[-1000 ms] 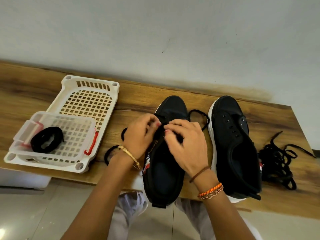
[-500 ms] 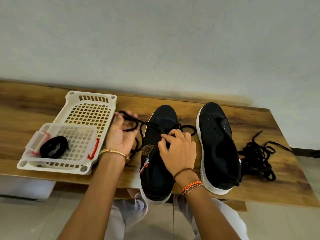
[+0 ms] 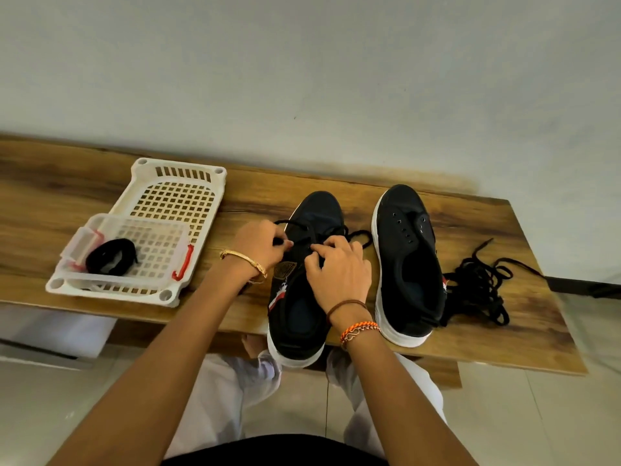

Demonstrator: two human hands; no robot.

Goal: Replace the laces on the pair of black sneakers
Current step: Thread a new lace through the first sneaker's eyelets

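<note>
Left black sneaker [image 3: 299, 297] on wooden bench [image 3: 504, 230], toe toward wall, heel overhanging near edge. Black lace [image 3: 361, 237] crosses its eyelets, loop trailing right onto bench. Left hand [image 3: 260, 245] curled, pinching lace at shoe's left side. Right hand [image 3: 339, 270] curled over tongue, fingertips pinching lace. Right black sneaker [image 3: 408, 264] just beside, unlaced, eyelets bare. Pile of black laces [image 3: 480, 284] right of it. White plastic basket [image 3: 174, 196] at left, holding clear container [image 3: 161, 243] with coiled black lace [image 3: 111, 257].
</note>
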